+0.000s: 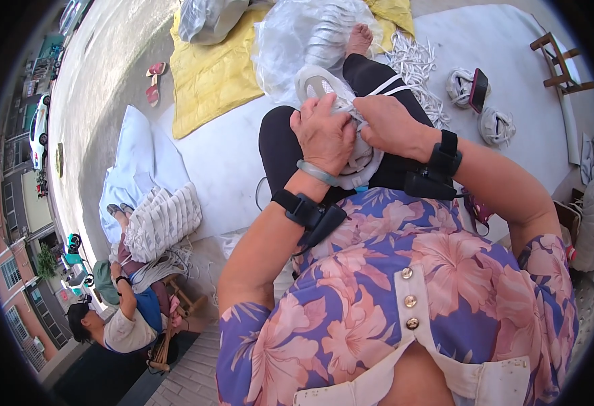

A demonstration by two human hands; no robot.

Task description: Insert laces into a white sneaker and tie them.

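Note:
A white and grey sneaker (316,82) rests on my lap, its toe pointing away from me. My left hand (325,139) is curled over the shoe's upper, gripping it near the eyelets. Closed in a pinch beside it, my right hand (395,128) holds a white shoelace (386,86) at the shoe's lacing. A length of this lace loops out past my right knuckles, over my dark trouser leg. My fingers hide the eyelets and most of the tongue.
Loose white laces (415,64) lie heaped beyond my right knee. Two sneakers (497,127) and a phone (478,91) are to the right, near a wooden stool (559,62). Plastic bags (280,51) sit on yellow sheeting (209,91). At left sits a co-worker (127,325) beside piled shoes (165,223).

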